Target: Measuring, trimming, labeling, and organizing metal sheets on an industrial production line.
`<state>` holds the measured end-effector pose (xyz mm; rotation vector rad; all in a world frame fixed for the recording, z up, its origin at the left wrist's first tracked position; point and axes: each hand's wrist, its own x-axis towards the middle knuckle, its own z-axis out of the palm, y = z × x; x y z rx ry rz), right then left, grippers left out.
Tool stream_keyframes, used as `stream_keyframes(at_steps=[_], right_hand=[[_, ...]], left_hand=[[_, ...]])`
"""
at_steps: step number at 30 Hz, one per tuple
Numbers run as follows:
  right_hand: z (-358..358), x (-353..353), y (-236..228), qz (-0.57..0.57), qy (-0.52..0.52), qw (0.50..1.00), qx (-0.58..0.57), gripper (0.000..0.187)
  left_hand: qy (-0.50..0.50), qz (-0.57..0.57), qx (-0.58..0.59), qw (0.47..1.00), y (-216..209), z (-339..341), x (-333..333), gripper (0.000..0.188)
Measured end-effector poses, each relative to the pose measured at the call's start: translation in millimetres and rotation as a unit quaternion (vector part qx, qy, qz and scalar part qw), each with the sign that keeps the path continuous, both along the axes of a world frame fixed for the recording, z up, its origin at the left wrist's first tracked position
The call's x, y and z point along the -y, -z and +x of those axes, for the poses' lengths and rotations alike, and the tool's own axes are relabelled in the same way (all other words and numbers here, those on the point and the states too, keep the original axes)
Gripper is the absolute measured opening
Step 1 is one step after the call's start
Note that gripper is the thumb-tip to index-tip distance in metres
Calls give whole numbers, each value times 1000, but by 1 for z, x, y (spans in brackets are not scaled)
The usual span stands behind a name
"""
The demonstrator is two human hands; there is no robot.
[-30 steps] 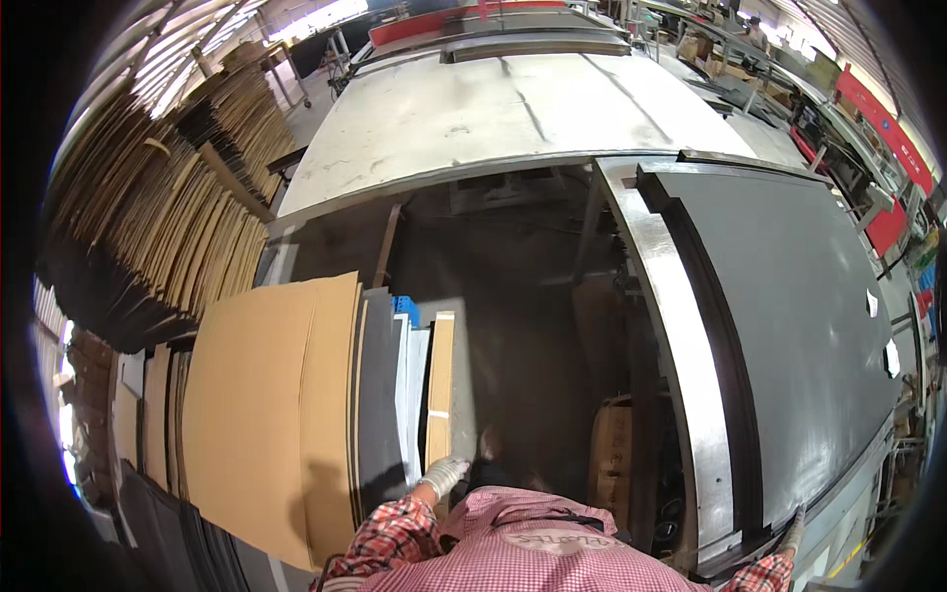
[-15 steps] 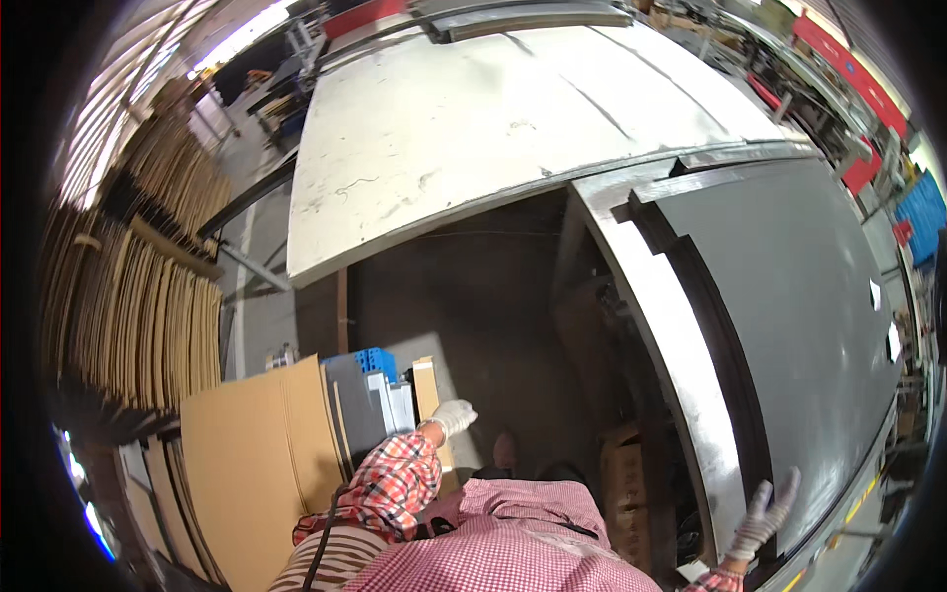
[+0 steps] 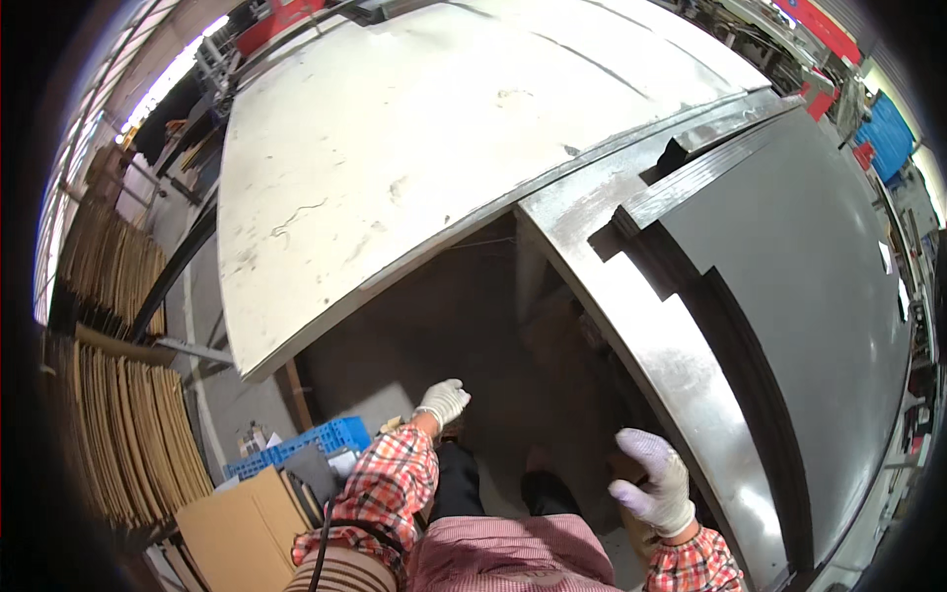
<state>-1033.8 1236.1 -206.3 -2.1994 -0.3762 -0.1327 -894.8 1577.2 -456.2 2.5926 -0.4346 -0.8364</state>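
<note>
Both my hands wear pale work gloves. My left hand (image 3: 444, 402) hangs in the air over the dark gap below the tables, its fingers loosely curled together, and nothing shows in it. My right hand (image 3: 658, 481) is raised beside the bare metal edge of the bench (image 3: 646, 306), thumb and fingers apart, holding nothing. On that bench, to my right, lies a stack of large dark grey sheets (image 3: 799, 266) with stepped, notched edges. Ahead, a wide white tabletop (image 3: 414, 148) with scuffs and marks meets the bench.
At the left stand upright stacks of cardboard sheets (image 3: 133, 434). A blue plastic crate (image 3: 321, 442) and a brown cardboard piece (image 3: 237, 528) are near my left forearm. A blue cover (image 3: 885, 136) shows at the far right. The white tabletop's corner juts toward me.
My right hand has left the near end of the grey sheet stack and moved inward, left and up. My left hand has shifted slightly up. The view has turned and moved closer to the tables.
</note>
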Motion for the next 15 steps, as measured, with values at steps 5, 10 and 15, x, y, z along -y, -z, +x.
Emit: stream_keyframes(at_steps=[5, 10, 15], right_hand=[[64, -23, 110, 80, 177, 974, -119, 49], [138, -17, 207, 69, 193, 974, -98, 40], [198, -2, 296, -12, 200, 980, 4, 38]], left_hand=[[-180, -54, 93, 978, 73, 147, 17, 45], [-92, -422, 118, 894, 80, 262, 93, 44], [-6, -547, 112, 830, 116, 288, 118, 40]])
